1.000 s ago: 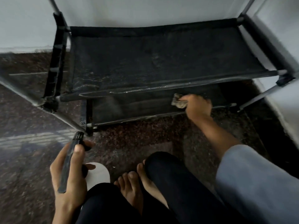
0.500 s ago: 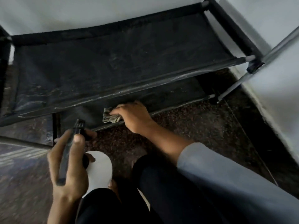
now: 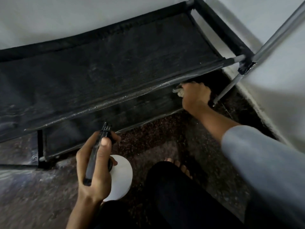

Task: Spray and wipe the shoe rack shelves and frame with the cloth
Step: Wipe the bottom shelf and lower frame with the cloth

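Note:
A black fabric shoe rack point(image 3: 115, 66) with grey metal tubes stands against the white wall. Its upper shelf fills the middle of the view; a lower shelf point(image 3: 132, 111) shows beneath its front bar. My right hand point(image 3: 195, 95) grips a crumpled grey cloth point(image 3: 179, 91) at the right end of the lower shelf, just under the upper front bar. My left hand point(image 3: 95, 164) holds a white spray bottle point(image 3: 121, 172) by its black trigger head, low in front of the rack, nozzle toward the lower shelf.
The rack's right front leg point(image 3: 231, 86) and a slanted grey tube point(image 3: 280, 32) stand close to the right wall. The dark speckled stone floor point(image 3: 165, 134) lies in front. My bare foot point(image 3: 179, 167) and dark-trousered knees are below.
My right hand has swept the cloth back from the left-middle of the lower shelf to its right end. The view has shifted; the left hand still holds the bottle in about the same pose.

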{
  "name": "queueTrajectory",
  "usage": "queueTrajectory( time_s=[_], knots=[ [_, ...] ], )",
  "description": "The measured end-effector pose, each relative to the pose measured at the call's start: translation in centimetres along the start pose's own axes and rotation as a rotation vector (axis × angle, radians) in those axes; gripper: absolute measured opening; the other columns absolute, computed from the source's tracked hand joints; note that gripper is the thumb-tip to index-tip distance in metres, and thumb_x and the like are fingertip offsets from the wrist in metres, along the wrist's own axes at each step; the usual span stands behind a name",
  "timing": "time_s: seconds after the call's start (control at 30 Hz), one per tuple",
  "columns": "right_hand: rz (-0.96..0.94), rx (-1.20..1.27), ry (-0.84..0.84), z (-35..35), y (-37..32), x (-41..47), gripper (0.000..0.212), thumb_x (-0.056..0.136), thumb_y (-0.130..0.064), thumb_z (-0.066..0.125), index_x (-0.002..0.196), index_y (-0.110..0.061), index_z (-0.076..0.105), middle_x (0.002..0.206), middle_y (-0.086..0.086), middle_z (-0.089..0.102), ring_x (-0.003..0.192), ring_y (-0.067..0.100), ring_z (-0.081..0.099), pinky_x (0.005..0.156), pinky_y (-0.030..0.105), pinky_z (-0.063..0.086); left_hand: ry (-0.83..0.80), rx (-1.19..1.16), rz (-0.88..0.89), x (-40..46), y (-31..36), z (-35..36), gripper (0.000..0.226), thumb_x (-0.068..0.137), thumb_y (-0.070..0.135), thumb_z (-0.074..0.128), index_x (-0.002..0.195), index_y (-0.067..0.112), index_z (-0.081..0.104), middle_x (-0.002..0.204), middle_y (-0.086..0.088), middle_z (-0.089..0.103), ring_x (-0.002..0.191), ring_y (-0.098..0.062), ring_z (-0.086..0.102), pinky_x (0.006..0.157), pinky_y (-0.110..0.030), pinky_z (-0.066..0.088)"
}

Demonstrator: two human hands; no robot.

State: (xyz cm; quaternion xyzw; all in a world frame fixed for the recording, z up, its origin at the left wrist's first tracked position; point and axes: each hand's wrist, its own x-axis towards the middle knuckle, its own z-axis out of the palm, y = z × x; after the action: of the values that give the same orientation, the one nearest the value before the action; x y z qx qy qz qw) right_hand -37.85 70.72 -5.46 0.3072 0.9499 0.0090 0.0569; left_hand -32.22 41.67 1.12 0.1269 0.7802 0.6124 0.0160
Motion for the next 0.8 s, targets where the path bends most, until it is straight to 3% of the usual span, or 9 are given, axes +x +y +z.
queueTrajectory(
  time_s=[0.1, 0.2, 0.3, 0.37, 0.47, 0.6, 0.7, 0.8],
  knots=[
    [-0.057, 0.038, -0.04, -0.7, -3.9, -0.2, 0.027, 0.092, -0.016, 0.051, 0.116, -0.017, 0.064, 0.123, 0.01, 0.06, 0.117, 0.031, 0.054, 0.09, 0.037, 0.046, -0.004, 0.011, -0.018, -0.2, 0.3, 0.7, 0.031, 0.087, 0.052, 0.039, 0.077, 0.043, 0.067, 0.074, 0.013, 0.068, 0.044, -0.02, 0.052, 0.046, -0.02, 0.043],
    [-0.347, 0.118, -0.07, -1.0, -8.0, -2.3, 0.03, 0.093, -0.018, 0.048, 0.119, -0.022, 0.063, 0.125, 0.007, 0.062, 0.117, 0.029, 0.056, 0.091, 0.036, 0.046, -0.005, 0.015, -0.05, -0.5, 0.2, 0.8, 0.052, 0.084, 0.07, 0.043, 0.088, 0.026, 0.069, 0.076, 0.008, 0.069, 0.044, -0.016, 0.054, 0.046, -0.021, 0.043],
    [-0.706, 0.128, -0.071, -0.3, -10.7, -5.0, 0.037, 0.095, -0.02, 0.045, 0.13, -0.027, 0.054, 0.135, 0.0, 0.054, 0.118, 0.025, 0.054, 0.092, 0.033, 0.043, 0.006, 0.0, -0.045, -0.5, 0.2, 0.8, 0.035, 0.086, 0.059, 0.04, 0.082, 0.042, 0.07, 0.079, 0.006, 0.069, 0.045, -0.02, 0.054, 0.046, -0.019, 0.043],
    [-0.825, 0.109, -0.03, 0.4, -9.9, -5.2, 0.041, 0.095, -0.018, 0.041, 0.133, -0.033, 0.05, 0.136, -0.006, 0.052, 0.117, 0.02, 0.054, 0.093, 0.032, 0.041, 0.008, 0.006, -0.035, -0.4, 0.1, 0.9, 0.034, 0.087, 0.052, 0.038, 0.077, 0.042, 0.068, 0.082, 0.014, 0.071, 0.046, -0.023, 0.053, 0.045, -0.018, 0.043],
    [-0.748, 0.157, 0.04, 0.5, -6.1, -4.4, 0.041, 0.09, -0.017, 0.039, 0.12, -0.037, 0.059, 0.122, -0.012, 0.061, 0.106, 0.018, 0.061, 0.086, 0.031, 0.043, 0.017, -0.002, -0.054, -0.7, -0.4, 0.8, 0.037, 0.088, 0.052, 0.037, 0.079, 0.033, 0.067, 0.083, 0.014, 0.071, 0.047, -0.023, 0.053, 0.044, -0.018, 0.043],
    [-0.429, 0.081, 0.057, 0.0, 0.2, -2.3, 0.038, 0.091, -0.014, 0.041, 0.116, -0.037, 0.059, 0.119, -0.005, 0.062, 0.105, 0.025, 0.062, 0.089, 0.035, 0.042, 0.059, 0.012, -0.112, -0.9, -0.7, 0.7, 0.036, 0.085, 0.057, 0.035, 0.076, 0.046, 0.068, 0.087, 0.014, 0.072, 0.054, -0.021, 0.058, 0.047, -0.025, 0.045],
    [-0.176, 0.056, 0.026, -0.7, 3.8, -0.8, 0.042, 0.09, -0.004, 0.048, 0.118, -0.033, 0.059, 0.121, 0.001, 0.058, 0.109, 0.029, 0.057, 0.093, 0.042, 0.038, 0.091, 0.007, -0.137, -1.1, -0.9, 0.4, 0.044, 0.086, 0.063, 0.037, 0.082, 0.032, 0.068, 0.087, 0.014, 0.072, 0.059, -0.02, 0.06, 0.047, -0.023, 0.047],
    [-0.15, 0.0, 0.024, -0.5, 2.8, -1.1, 0.043, 0.086, 0.0, 0.055, 0.12, -0.026, 0.058, 0.12, 0.004, 0.058, 0.111, 0.03, 0.055, 0.094, 0.045, 0.038, 0.111, 0.003, -0.157, -1.2, -1.1, 0.2, 0.056, 0.084, 0.074, 0.039, 0.084, 0.025, 0.067, 0.089, 0.014, 0.072, 0.055, -0.016, 0.06, 0.048, -0.02, 0.047]
  ],
)
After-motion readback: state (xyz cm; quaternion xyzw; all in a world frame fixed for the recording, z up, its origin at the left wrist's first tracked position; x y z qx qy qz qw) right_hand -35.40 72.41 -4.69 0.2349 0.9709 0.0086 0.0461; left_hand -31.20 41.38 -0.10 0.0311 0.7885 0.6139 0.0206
